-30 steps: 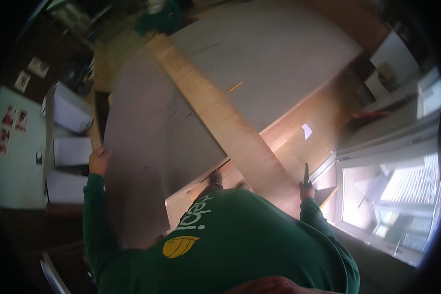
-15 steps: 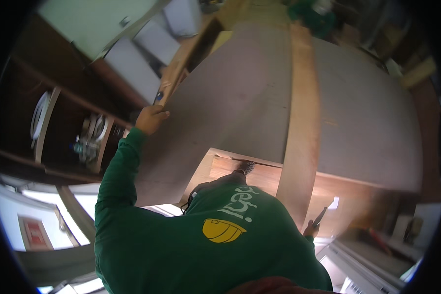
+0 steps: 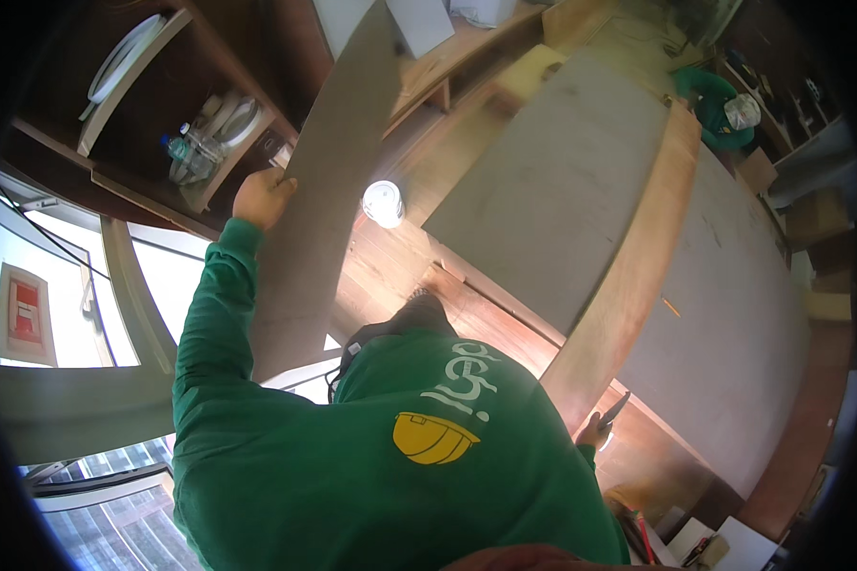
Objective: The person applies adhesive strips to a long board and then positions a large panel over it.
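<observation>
**Thin grey-brown strip (image 3: 338,143): one-handed edge hold, expect some flex**

Strip is at left, long axis running near to far, clear of the large grey sheet (image 3: 543,181) to its right. White tub (image 3: 383,203) sits between them.

Left hand (image 3: 265,197): narrow pinch on strip's left long edge, roughly midway. Fingers behind it hidden.

Right hand (image 3: 595,435): wrapped round a slim knife-like tool (image 3: 617,407), tip pointing away from the body, just by the near end of the long wooden board (image 3: 643,257). Whether hand touches board: can't tell. Board lies across the large sheet; co-worker in green (image 3: 719,105) at its far end.

Handling, my read: sheet stock, thin for its length. Light enough for one hand, stiff across the width, springy lengthwise, ends liable to swing. Face looks matt, so slip risk seems low; edge could be sharp or splintery. Corners look like the fragile bit.

Best hold: mid-length on a long edge, where the left hand is, so the ends balance. Two hands, one per long edge, would be steadier. Avoid corner grips; keep blade off the face.
</observation>
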`<state>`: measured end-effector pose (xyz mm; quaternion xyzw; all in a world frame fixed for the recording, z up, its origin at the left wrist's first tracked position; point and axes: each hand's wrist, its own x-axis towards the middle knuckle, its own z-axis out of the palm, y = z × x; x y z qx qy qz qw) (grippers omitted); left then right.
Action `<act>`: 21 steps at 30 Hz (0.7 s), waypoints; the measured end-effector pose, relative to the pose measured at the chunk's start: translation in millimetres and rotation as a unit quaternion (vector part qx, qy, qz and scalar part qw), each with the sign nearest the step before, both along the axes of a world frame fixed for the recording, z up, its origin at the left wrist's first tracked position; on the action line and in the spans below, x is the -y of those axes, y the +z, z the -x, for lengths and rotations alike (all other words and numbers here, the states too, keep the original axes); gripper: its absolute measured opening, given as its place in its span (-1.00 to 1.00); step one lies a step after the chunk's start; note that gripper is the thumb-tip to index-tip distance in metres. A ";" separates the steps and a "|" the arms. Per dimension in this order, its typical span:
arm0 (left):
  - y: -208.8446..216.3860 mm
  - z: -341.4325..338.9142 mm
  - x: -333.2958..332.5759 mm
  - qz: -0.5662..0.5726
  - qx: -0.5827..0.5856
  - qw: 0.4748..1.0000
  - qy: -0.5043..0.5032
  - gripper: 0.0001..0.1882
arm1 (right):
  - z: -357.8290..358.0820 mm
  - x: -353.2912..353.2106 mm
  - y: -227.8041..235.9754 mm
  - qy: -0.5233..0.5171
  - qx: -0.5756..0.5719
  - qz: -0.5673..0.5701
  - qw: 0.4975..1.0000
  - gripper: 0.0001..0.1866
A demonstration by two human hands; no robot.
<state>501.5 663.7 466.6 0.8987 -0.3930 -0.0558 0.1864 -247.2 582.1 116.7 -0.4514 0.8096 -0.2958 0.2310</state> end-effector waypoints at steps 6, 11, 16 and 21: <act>-33.4 -60.9 -14.5 -0.050 0.019 0.998 0.026 -0.67 | -71.0 14.7 33.0 0.038 0.024 0.022 0.999 -0.60; -68.5 -117.9 -7.5 -0.033 -0.028 0.999 0.021 -0.65 | -121.5 23.8 22.5 0.041 0.023 0.033 0.998 -0.57; -106.7 -177.6 5.5 0.033 -0.017 0.997 -0.073 -0.66 | -234.1 22.0 55.2 0.032 -0.020 -0.032 0.999 -0.54; -126.9 -221.8 18.4 -0.026 -0.104 0.993 -0.057 -0.68 | -318.2 23.5 68.6 0.095 -0.064 -0.120 0.986 -0.58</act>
